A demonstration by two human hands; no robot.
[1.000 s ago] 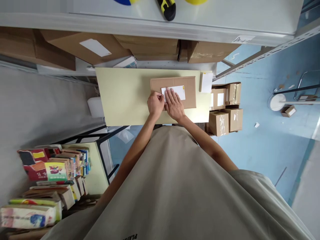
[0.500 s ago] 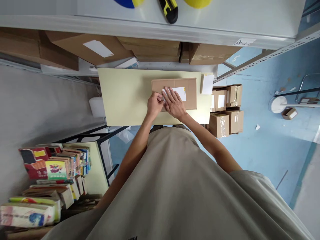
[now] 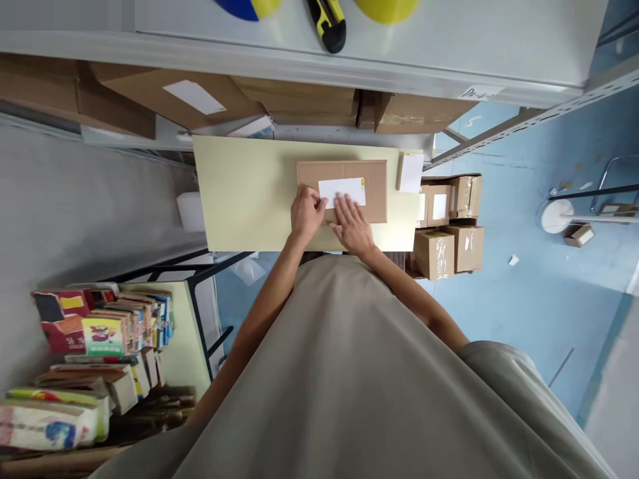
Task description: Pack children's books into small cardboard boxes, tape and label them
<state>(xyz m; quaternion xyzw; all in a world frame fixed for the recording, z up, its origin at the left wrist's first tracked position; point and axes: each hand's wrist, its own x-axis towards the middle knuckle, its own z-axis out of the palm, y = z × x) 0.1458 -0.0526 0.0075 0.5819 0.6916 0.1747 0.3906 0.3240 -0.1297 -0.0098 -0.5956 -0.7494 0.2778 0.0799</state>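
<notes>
A flat brown cardboard box [image 3: 377,193] lies on the pale yellow tabletop [image 3: 239,199]. On its top face is a white label [image 3: 342,188] with a small yellow mark at the right end. My right hand [image 3: 355,226] lies flat across the label's lower edge, fingers stretched out. At the label's lower left corner, my left hand [image 3: 306,214] is closed in a pinch, thumb and forefinger together. Whether it grips the label's corner is too small to make out. A stack of white labels [image 3: 411,172] rests at the tabletop's right end.
A metal shelf [image 3: 424,53] above the table bears a yellow and black box cutter [image 3: 328,26] and tape rolls [image 3: 387,8]. Cardboard boxes [image 3: 309,103] stand behind the tabletop. More boxes [image 3: 434,253] are stacked at right on the blue floor. Books [image 3: 107,332] fill a lower-left table.
My right hand has slid down the label, uncovering more of its upper part. My left hand stays at the lower left corner. The whole view has shifted slightly.
</notes>
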